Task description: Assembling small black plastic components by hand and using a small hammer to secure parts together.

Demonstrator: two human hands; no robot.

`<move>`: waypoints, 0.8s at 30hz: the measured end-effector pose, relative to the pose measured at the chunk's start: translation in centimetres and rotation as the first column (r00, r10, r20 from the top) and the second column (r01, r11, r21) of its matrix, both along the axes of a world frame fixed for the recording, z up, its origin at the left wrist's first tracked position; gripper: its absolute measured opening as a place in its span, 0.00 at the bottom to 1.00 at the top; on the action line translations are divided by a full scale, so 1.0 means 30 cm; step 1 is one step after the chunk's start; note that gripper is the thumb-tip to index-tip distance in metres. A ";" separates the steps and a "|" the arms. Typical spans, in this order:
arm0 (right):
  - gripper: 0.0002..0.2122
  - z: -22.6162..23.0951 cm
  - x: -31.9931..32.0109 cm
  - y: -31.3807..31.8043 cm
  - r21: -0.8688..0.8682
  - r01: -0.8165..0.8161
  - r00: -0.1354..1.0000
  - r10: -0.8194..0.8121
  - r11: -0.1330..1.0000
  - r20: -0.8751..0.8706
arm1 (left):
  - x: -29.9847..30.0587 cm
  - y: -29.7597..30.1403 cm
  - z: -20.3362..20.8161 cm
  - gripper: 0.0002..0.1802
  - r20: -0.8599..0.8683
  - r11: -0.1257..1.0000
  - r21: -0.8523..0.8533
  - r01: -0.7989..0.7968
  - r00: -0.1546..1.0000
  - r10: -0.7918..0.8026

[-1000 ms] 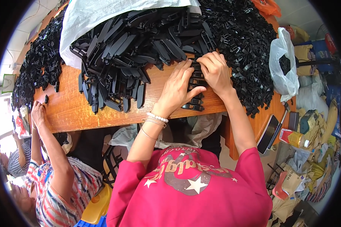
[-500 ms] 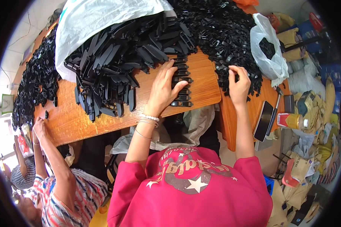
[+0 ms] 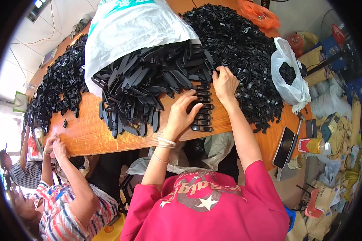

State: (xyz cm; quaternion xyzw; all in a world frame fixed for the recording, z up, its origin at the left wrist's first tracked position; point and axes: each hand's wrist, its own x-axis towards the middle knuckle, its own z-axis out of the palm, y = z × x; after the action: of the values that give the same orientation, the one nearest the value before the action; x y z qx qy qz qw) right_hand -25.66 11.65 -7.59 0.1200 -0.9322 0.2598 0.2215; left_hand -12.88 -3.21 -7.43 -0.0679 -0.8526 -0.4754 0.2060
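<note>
A row of black plastic clip-like pieces (image 3: 202, 117) lies side by side on the wooden table in front of me. My left hand (image 3: 182, 115) rests along the row's left ends, thumb spread away from the curled fingers. Beyond the row's far end, my right hand (image 3: 225, 83) has its fingertips pinched at a small black plastic part (image 3: 216, 73), partly hidden by the fingers. To the left, long black plastic pieces (image 3: 143, 76) spill from a white woven sack (image 3: 137, 34). A heap of small black parts (image 3: 245, 52) lies to the right.
The wooden table (image 3: 92, 138) ends just before me. At right are a white plastic bag (image 3: 279, 82), a phone (image 3: 283, 148) and a bottle of yellow liquid (image 3: 312, 146). A co-worker's hands (image 3: 57, 146) are at the left edge, near another black heap (image 3: 64, 80).
My right hand has moved left from the small-parts heap to the row's far end. My left hand remains at the row. The view has shifted, and the co-worker's hands have come together.
</note>
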 end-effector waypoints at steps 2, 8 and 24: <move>0.07 0.011 -0.003 -0.017 0.002 -0.031 0.998 0.031 1.000 -0.059 | 0.014 -0.006 0.015 0.13 -0.042 0.999 -0.032 -0.032 0.999 0.031; 0.04 0.017 -0.053 -0.006 -0.090 -0.054 0.996 0.047 0.994 -0.079 | 0.060 0.056 0.055 0.10 -0.096 0.995 0.032 -0.098 0.990 0.100; 0.24 0.137 0.404 0.092 -0.995 -0.001 0.839 0.541 0.100 0.054 | 0.139 0.216 0.107 0.15 0.102 0.972 0.223 -0.078 0.993 0.056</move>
State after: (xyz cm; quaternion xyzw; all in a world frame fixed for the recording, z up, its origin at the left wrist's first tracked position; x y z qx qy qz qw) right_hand -13.53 14.42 -3.50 0.0658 -0.5195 0.8519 -0.0105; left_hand -8.73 3.28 -4.23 0.0076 -0.8034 -0.5650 0.1878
